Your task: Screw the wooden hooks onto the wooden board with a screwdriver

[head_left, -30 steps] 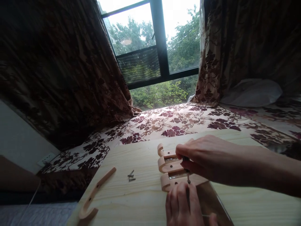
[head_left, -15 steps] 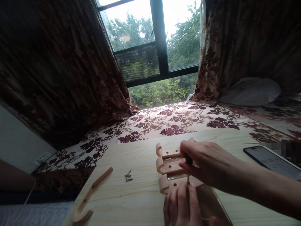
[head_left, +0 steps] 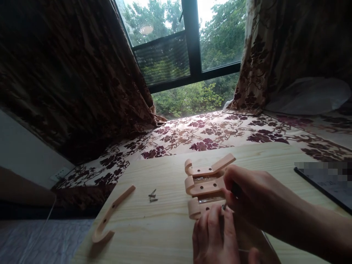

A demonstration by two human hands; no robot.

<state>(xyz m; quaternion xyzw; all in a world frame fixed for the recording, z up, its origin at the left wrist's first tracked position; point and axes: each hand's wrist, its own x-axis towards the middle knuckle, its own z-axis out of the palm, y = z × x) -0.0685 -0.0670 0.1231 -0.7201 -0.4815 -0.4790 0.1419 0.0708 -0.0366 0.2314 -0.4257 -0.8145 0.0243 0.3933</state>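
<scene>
Three pale wooden hooks lie side by side on a dark backing with clear film: the far hook, the middle hook and the near hook. My left hand presses the near hook down, its fingertips on either side of a screw in the wood. Just above and right of that screw, my right hand is closed around a screwdriver, whose dark handle shows only in part. Its shaft and tip are hidden now. Dark holes or screw heads show in the other hooks.
On the light wooden board lie several loose screws and a separate wooden hook at left. A phone is at the right. Floral cloth and a window are beyond.
My right hand has shifted right with the screwdriver and turned, uncovering more of the far and middle hooks. My left hand stays on the near hook. The whole view has shifted slightly.
</scene>
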